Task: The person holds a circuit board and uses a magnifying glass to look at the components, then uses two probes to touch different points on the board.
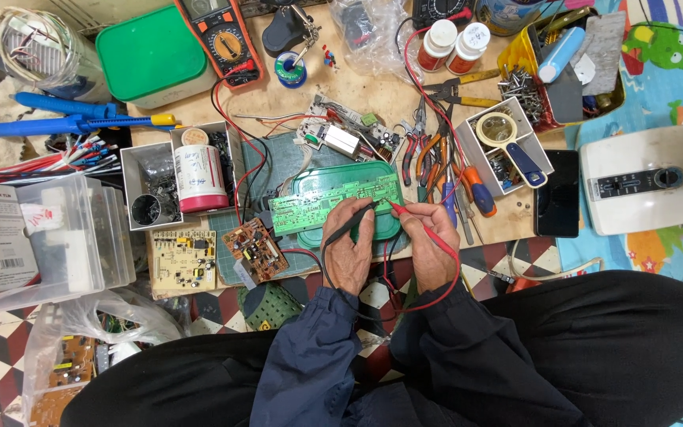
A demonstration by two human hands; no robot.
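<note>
On the green circuit board, you press both probes.
Your left hand pinches the black probe; your right hand pinches the red probe, tips converging leftward along the board's long axis.

Circuit board on tray, pliers rightward

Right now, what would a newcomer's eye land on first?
Centre frame, the left hand holds a black probe and the right hand a red probe, both tips on a green circuit board. Behind, an orange multimeter lies beside a green-lidded box; pliers and screwdrivers crowd the right.
</note>
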